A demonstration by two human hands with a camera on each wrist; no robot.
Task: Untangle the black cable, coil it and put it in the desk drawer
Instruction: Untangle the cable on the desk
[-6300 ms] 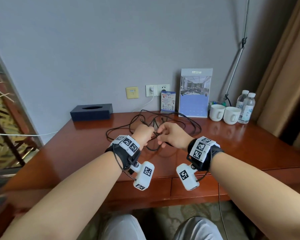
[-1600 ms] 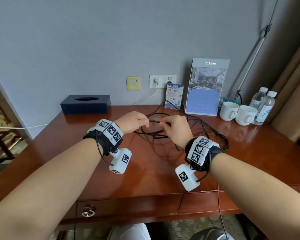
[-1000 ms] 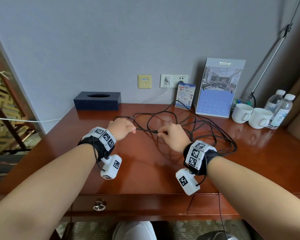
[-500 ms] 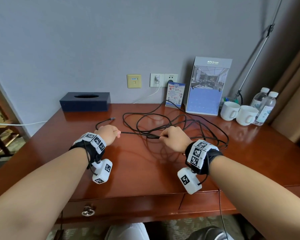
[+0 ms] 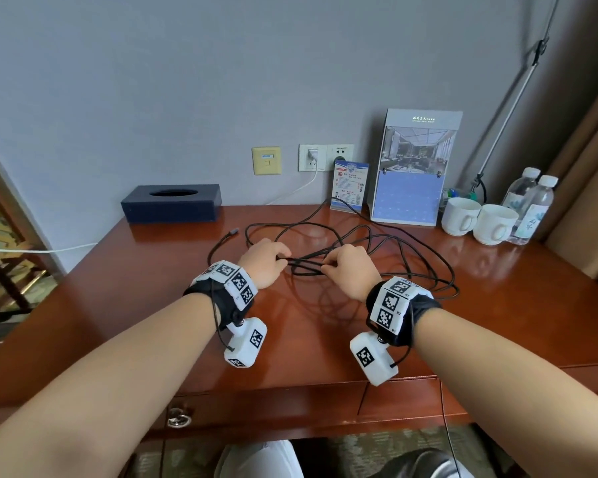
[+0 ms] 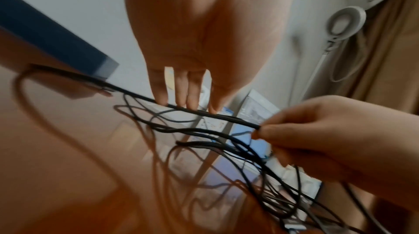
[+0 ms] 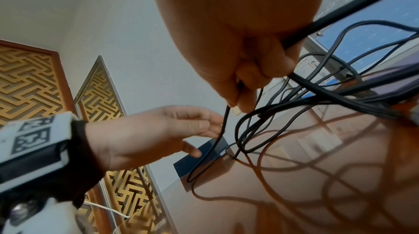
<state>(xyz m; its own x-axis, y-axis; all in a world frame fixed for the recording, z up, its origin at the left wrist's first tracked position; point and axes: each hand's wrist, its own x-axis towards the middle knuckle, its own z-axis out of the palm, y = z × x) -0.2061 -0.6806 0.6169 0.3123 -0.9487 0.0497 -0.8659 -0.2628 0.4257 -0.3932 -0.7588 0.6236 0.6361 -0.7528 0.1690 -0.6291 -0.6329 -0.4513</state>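
Tissue box (image 5: 171,202) behind black cable (image 5: 387,250), cups (image 5: 477,220) right

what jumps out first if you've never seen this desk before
A tangle of black cable sprawls across the middle of the red-brown desk. Over it, the right hand pinches a strand while the left hand lays straight fingers on it. Two white cups stand at the back right.
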